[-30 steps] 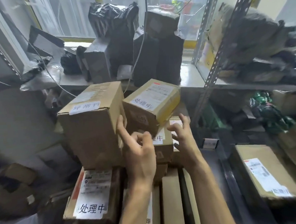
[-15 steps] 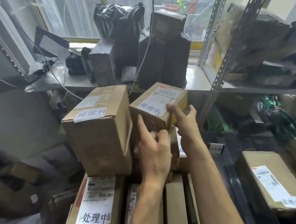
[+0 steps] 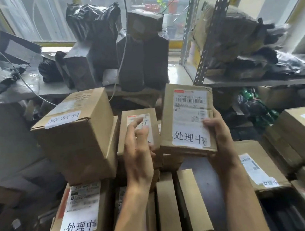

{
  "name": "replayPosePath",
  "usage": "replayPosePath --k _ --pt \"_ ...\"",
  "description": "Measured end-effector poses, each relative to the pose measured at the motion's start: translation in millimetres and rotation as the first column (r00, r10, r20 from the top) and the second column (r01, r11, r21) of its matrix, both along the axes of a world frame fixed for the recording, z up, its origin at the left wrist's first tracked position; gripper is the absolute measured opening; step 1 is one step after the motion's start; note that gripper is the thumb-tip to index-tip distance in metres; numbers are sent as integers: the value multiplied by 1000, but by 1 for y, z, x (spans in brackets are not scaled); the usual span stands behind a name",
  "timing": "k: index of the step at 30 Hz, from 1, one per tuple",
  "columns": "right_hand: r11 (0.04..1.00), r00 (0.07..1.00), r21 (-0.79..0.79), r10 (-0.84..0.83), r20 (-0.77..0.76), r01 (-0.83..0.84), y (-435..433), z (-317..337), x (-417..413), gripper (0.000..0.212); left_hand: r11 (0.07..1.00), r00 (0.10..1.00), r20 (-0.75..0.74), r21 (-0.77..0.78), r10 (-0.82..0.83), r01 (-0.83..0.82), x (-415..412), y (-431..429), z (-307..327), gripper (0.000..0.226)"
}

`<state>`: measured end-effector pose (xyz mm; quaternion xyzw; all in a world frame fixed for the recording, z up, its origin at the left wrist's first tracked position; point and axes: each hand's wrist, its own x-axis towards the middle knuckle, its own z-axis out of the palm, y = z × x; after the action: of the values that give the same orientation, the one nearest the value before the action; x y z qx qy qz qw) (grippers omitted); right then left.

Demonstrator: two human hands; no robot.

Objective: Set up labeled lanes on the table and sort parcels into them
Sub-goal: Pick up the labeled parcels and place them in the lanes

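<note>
The parcel (image 3: 186, 120) has been lifted off the top of the stack, where it lay tilted half a second ago, and turned so that its labelled face is presented upward. It is now gripped by the right hand (image 3: 219, 134) alone: the thumb is pressed onto the white label and the fingers are wrapped behind the right edge. The parcel is a flat rectangular carton of brown corrugated card, slightly dented at the corners, and is held clear of the stack, just right of the left hand (image 3: 138, 155).

The left hand is held with its fingers loosely extended and nothing is gripped by it. Just beyond its fingertips a small box (image 3: 154, 122) has been uncovered; whether it is touched cannot be told. This box is of the same brown card, with a glossy label on top.

Left of the left hand a big box (image 3: 78, 137) is stacked, blocky and creased, with a paper strip stuck across its top flap. Below it, beside the left forearm, a low box (image 3: 79, 209) is seen with a large white label. Right of the right forearm a flat box (image 3: 258, 167) lies with a label on its top face.

Beyond both hands, bundles (image 3: 141, 62) wrapped in crinkled black film are stood upright. A rack (image 3: 206, 40) of perforated grey metal angle rises beyond the right hand.
</note>
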<state>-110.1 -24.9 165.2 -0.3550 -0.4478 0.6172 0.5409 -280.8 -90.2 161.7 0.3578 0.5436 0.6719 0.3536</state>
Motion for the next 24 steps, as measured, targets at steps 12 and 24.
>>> replayPosePath --k 12,24 --pt "991 990 7 -129 -49 130 -97 -1 134 65 781 784 42 -65 -620 621 125 -27 7 59" --pt "965 966 -101 -227 127 240 -197 -31 330 80 754 761 209 -131 -614 644 320 -82 -33 49"
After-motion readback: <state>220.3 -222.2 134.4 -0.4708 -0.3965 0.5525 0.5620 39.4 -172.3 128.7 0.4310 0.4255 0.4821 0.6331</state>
